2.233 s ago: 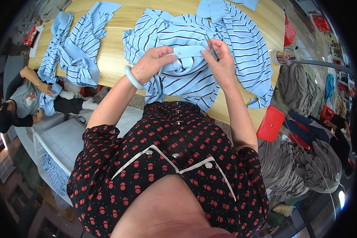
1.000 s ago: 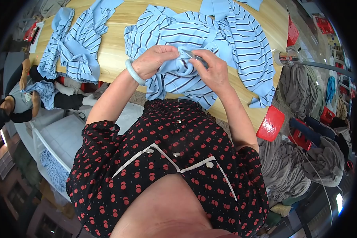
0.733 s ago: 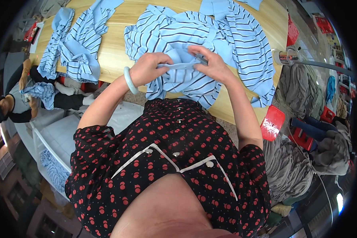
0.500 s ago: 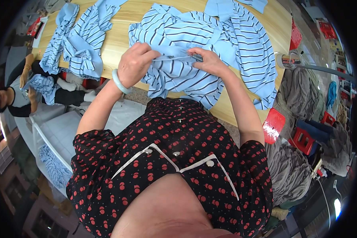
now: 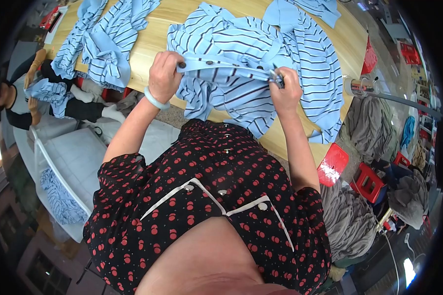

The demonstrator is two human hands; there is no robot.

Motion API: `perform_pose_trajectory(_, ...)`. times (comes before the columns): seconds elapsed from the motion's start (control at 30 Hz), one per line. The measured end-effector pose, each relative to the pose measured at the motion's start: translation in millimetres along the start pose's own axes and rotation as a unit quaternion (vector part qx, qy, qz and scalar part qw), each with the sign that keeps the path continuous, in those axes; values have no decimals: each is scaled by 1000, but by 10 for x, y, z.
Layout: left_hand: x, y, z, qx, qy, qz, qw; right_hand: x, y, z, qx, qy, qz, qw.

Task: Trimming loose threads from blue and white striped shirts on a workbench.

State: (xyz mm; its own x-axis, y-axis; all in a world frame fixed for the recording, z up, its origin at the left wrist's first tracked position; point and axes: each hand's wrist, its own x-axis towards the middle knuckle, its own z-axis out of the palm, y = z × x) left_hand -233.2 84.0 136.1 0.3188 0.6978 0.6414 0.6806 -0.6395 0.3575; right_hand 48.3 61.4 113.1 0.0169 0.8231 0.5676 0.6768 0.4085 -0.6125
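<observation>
A light-blue knit garment with dark and white stripes (image 5: 231, 42) lies bunched on the table before me. Its plain blue button band (image 5: 221, 66), dotted with several dark buttons, stretches between my hands. The fingers of my left hand (image 5: 164, 76) pinch the left end of the band next to a button. At the other end, my right hand (image 5: 286, 89) is closed round a small pair of thread snips (image 5: 277, 77), whose dark tip pokes out above the fingers. The band's right end runs to those fingers; their exact grip on it is partly hidden.
More striped blue garments lie on the wooden table (image 5: 155, 29), at left (image 5: 106, 54) and right (image 5: 320, 73). A clear container (image 5: 360, 87) sits by the right edge. Red stools (image 5: 333, 163) and grey cloth heaps (image 5: 371, 123) stand beyond. At far left another person handles striped cloth (image 5: 49, 96).
My hands have moved apart, the right one outward and slightly down. The band, earlier folded and slack, is now drawn out straight with its row of buttons showing.
</observation>
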Motion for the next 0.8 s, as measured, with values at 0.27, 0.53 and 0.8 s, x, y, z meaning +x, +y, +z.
perform_pose_trajectory(0.27,-219,-238,164,3,55,-46,997,-604,-154,83,16,-342,51,938)
perform_pose_trajectory(0.53,-391,-267,191,21,89,-96,991,-584,14,183,-2,-146,76,986)
perform_pose_trajectory(0.8,-567,27,354,-56,57,-64,995,-145,331,148,-59,76,63,993)
